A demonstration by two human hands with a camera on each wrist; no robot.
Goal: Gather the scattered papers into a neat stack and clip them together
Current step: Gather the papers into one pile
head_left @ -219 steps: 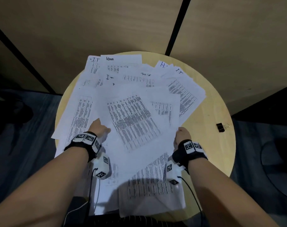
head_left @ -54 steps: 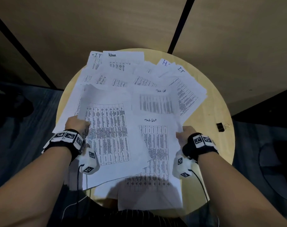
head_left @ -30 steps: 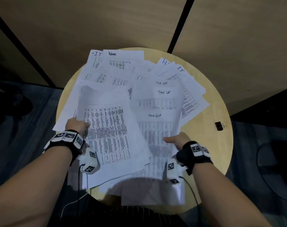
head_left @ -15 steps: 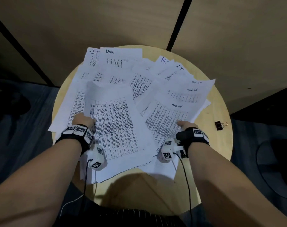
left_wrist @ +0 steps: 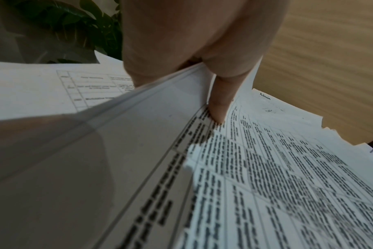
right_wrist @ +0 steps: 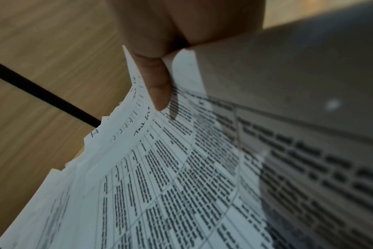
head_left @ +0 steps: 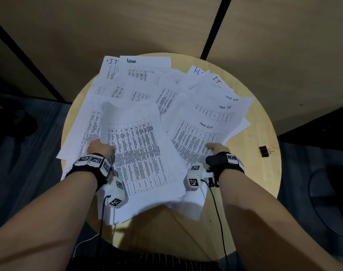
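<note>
Printed white papers (head_left: 147, 89) lie fanned over a round wooden table (head_left: 252, 184). My left hand (head_left: 100, 148) grips a bundle of sheets (head_left: 139, 157) by its left edge, thumb on top of the printed table. In the left wrist view the thumb (left_wrist: 220, 99) presses on the top sheet (left_wrist: 287, 176) and the bundle's edge sits in the hand. My right hand (head_left: 217, 147) pinches a second bundle headed "Task List" (head_left: 200, 132) at its near right edge. Seen from the right wrist, its thumb (right_wrist: 158, 84) lies on that printed sheet (right_wrist: 181, 185). A black binder clip (head_left: 265, 151) rests alone on the table's right side.
Wooden wall panels with a black gap (head_left: 215, 26) stand behind the table. Loose sheets marked "Admin" (head_left: 145, 67) and "IT" (head_left: 111, 65) overhang the far rim. Dark carpet (head_left: 20, 173) and a chair base (head_left: 331, 196) flank the table. Bare tabletop shows in front near my body.
The right hand has swung its bundle from the table's centre out to the right and rotated it clockwise. The left hand keeps holding its bundle, nearly still.
</note>
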